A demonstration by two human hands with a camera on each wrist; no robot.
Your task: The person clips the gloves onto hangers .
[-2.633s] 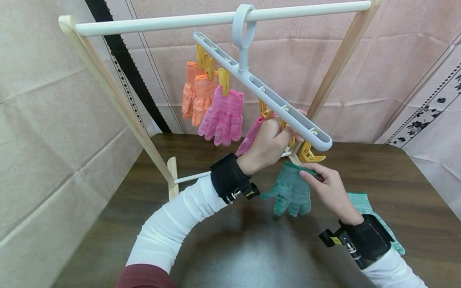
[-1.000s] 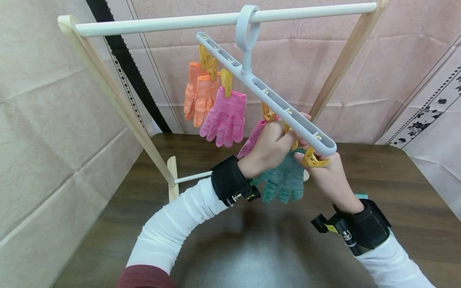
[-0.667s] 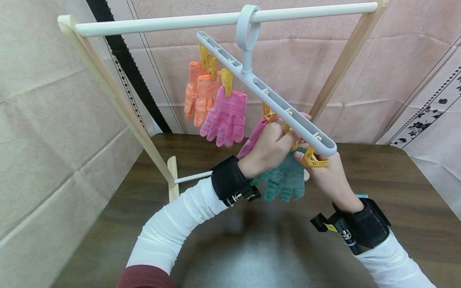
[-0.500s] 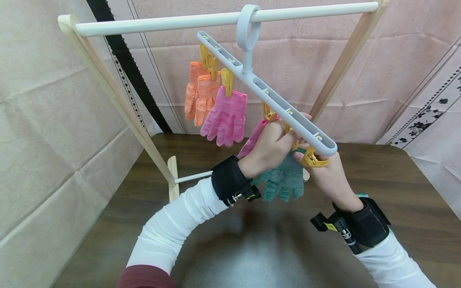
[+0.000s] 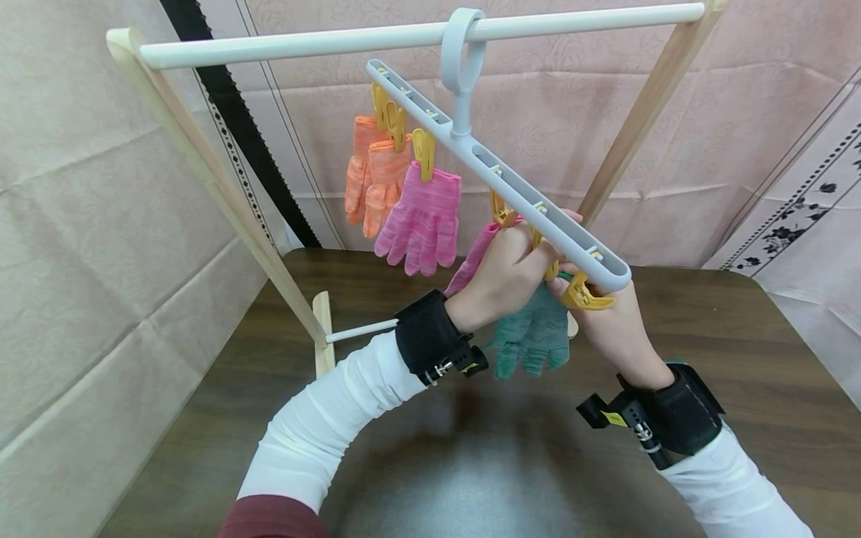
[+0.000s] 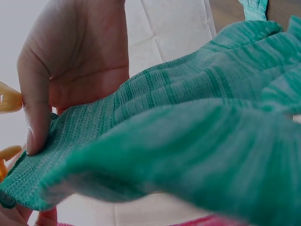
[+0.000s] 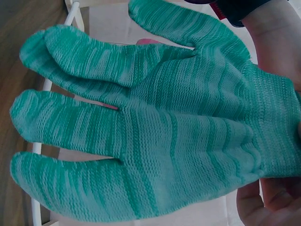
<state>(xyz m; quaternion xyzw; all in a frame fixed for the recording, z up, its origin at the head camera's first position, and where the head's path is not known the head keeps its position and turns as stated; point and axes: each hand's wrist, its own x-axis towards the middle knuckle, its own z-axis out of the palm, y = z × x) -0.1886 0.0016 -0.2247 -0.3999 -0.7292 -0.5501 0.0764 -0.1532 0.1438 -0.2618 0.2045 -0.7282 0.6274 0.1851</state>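
Observation:
My left hand (image 5: 504, 273) pinches a yellow clothespin (image 5: 553, 270) under the near half of the pale blue clip hanger (image 5: 511, 190). From the right, my right hand (image 5: 608, 321) holds the cuff of a green striped knit glove (image 5: 534, 329) up at that clothespin. In the left wrist view, the right thumb (image 6: 37, 108) presses on the glove's cuff (image 6: 51, 150), and left fingers show low at the left. The right wrist view shows the glove (image 7: 155, 117) spread, fingers pointing left. A pink glove (image 5: 474, 258) hangs partly hidden behind my left hand.
Two orange gloves (image 5: 385, 187) and another pink glove (image 5: 420, 217) hang from clothespins at the hanger's far half. An unused yellow clothespin (image 5: 587, 294) dangles at the near end. The hanger hooks over a white rod (image 5: 303, 41) on a wooden frame (image 5: 215, 183) above the brown table (image 5: 417, 463).
My right hand has lifted the green glove up and left from below the hanger to the clothespin at my left hand. During the last half second both hands barely move.

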